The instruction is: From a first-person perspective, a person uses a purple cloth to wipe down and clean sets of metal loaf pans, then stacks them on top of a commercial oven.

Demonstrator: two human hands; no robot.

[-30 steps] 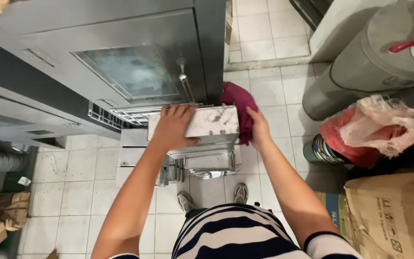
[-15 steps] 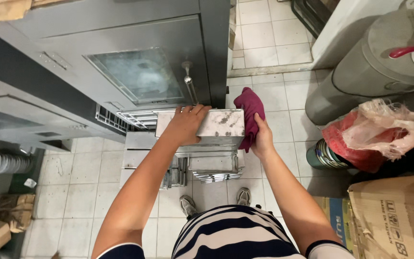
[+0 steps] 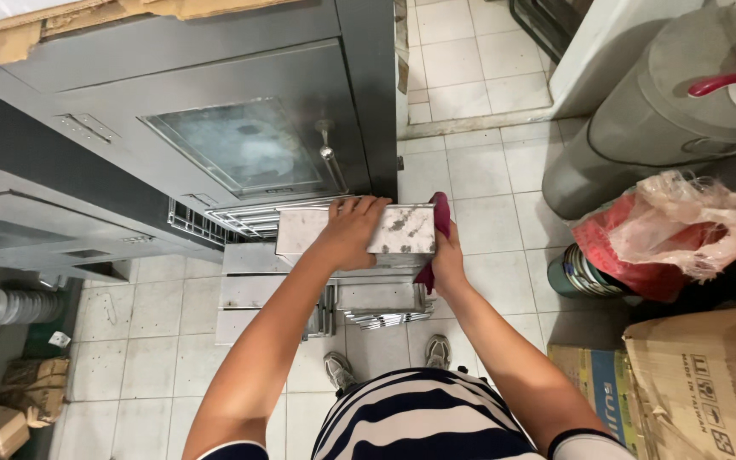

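I hold a rectangular metal baking tin (image 3: 402, 230), stained and lidded, level in front of a grey oven (image 3: 215, 128). My left hand (image 3: 347, 234) grips its top and near side. My right hand (image 3: 446, 255) holds the tin's right end through a magenta cloth (image 3: 439, 217). Below the tin, more metal tins and trays (image 3: 300, 290) are stacked on a low rack above the tiled floor.
The oven door has a glass window (image 3: 244, 145) and a handle (image 3: 327, 145). At right stand a grey bin (image 3: 641, 128), a red and clear plastic bag (image 3: 675, 230) and cardboard boxes (image 3: 700, 383). My shoes (image 3: 436, 349) stand on white floor tiles.
The tin has come up and a little toward the oven. The magenta cloth, spread out behind the tin before, is now folded against its right end under my right hand.
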